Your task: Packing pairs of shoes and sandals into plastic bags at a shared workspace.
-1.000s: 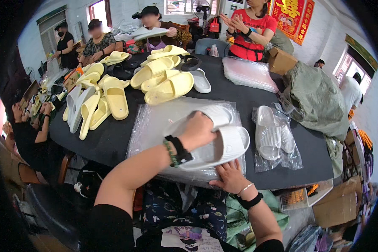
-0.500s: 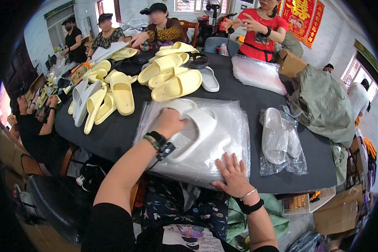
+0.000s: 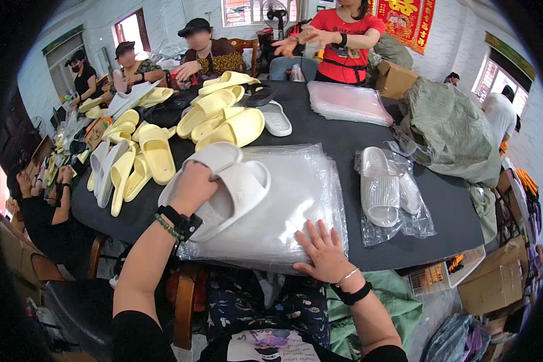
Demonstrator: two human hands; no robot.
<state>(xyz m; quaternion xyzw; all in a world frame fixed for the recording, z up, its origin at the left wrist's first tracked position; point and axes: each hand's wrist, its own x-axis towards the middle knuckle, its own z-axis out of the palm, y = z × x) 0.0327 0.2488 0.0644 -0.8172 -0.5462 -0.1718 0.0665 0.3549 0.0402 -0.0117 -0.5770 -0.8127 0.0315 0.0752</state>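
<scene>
My left hand (image 3: pixel 194 186) is closed round a pair of pale grey slide slippers (image 3: pixel 247 188), held over the left part of a stack of clear plastic bags (image 3: pixel 295 187). Ribbed straps show on the slippers; part of the pair is hidden behind the hand. Fingers spread, my right hand (image 3: pixel 322 250) lies flat on the stack's lower right corner, with nothing in it. To the right of the stack, another pair of pale slippers (image 3: pixel 381 193) lies inside a clear bag. Beyond my left hand are loose yellow slippers (image 3: pixel 230 128) in a heap.
The dark table (image 3: pixel 320 133) also bears another stack of clear bags (image 3: pixel 349 102) at the far side. A large green-grey sack (image 3: pixel 452 130) bulges at its right edge. Several people sit or stand round the table, including one in a red shirt (image 3: pixel 349 51). Cardboard boxes (image 3: pixel 495 277) stand lower right.
My left hand has moved left across the bag stack with the slippers, nearer the yellow ones. My right hand stays flat on the stack. The whole view has shifted a little.
</scene>
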